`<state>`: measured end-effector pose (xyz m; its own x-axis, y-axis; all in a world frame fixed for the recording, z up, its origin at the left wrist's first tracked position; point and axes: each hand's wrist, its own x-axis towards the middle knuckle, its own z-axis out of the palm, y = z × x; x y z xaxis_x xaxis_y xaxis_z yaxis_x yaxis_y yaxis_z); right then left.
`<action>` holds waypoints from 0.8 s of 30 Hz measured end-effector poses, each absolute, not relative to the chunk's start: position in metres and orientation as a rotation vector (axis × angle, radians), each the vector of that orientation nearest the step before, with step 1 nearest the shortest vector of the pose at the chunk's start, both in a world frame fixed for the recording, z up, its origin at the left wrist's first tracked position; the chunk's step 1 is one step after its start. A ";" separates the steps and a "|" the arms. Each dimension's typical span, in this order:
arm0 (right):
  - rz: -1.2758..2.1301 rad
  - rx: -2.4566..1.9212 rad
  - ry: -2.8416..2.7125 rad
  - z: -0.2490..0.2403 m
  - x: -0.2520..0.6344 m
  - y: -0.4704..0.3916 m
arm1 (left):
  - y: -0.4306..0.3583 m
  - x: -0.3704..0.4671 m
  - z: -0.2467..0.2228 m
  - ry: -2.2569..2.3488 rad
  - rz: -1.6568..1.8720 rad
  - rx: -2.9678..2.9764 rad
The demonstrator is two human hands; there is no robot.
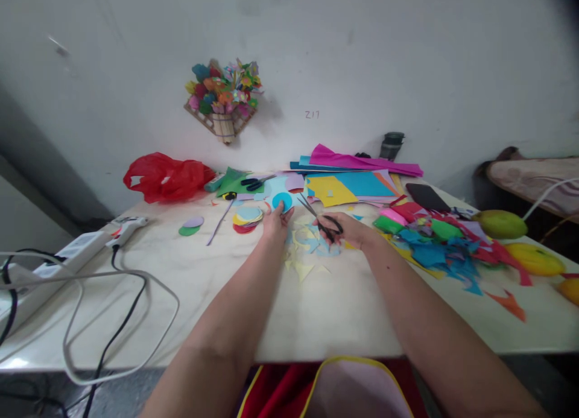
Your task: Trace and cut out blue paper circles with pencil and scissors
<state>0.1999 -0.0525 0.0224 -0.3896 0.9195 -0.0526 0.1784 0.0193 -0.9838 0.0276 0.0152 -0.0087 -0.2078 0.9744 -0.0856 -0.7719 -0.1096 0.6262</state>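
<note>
Left hand (275,222) pinches blue paper disc (284,198) over surface (325,321); right hand (350,227) grips black-handled scissors (318,218), blades near disc, hands apart. Apparently cutting step; any next snip calls for steady disc, blades lined up.

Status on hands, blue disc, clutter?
Left hand holds blue disc. Right hand grips scissors, tips near the disc, not cutting. Pale scraps beside right hand, disc itself clear of them.
</note>
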 end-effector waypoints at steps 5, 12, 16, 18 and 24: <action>1.467 -1.191 -1.765 0.029 0.208 -0.057 | 0.015 0.026 -0.007 0.643 1.682 0.374; 1.416 -1.272 -1.713 0.024 0.202 -0.054 | 0.016 0.028 -0.008 0.627 1.652 0.394; 1.400 -1.248 -1.647 0.020 0.196 -0.052 | 0.016 0.031 -0.008 0.640 1.630 0.411; 1.397 -1.240 -1.612 0.017 0.194 -0.050 | 0.015 0.033 -0.008 0.636 1.619 0.419; 1.333 -1.211 -1.552 0.010 0.188 -0.047 | 0.009 0.043 -0.005 0.644 1.599 0.406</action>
<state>0.1876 -0.0466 0.0097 -0.2752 0.9605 -0.0406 0.1848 0.0114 -0.9827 0.0430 0.0092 -0.0047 -0.1362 0.9848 -0.1081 -0.7847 -0.0406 0.6186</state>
